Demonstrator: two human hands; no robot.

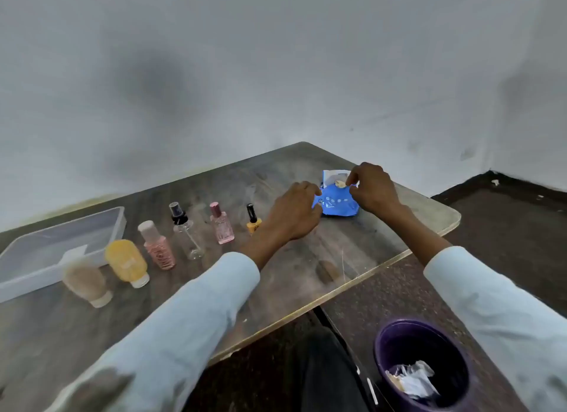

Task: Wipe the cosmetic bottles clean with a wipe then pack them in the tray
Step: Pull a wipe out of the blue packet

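Observation:
A blue wipe packet (pixel 337 202) lies on the far right part of the wooden table (pixel 306 264). My left hand (pixel 296 210) grips the packet's left edge, and my right hand (pixel 372 187) pinches at its opened top flap. Several bottles stand in a row to the left: a beige tube (pixel 86 281), a yellow tube (pixel 127 263), a pink bottle (pixel 158 246), a clear spray bottle (pixel 185 230), a pink perfume bottle (pixel 221 224) and a yellow nail polish (pixel 253 220). The clear plastic tray (pixel 118 224) sits at the far left.
A purple bin (pixel 383 350) with crumpled wrappers stands on the floor at the lower right, beside the table's front edge. A grey wall runs close behind the table. The table's right corner is rounded.

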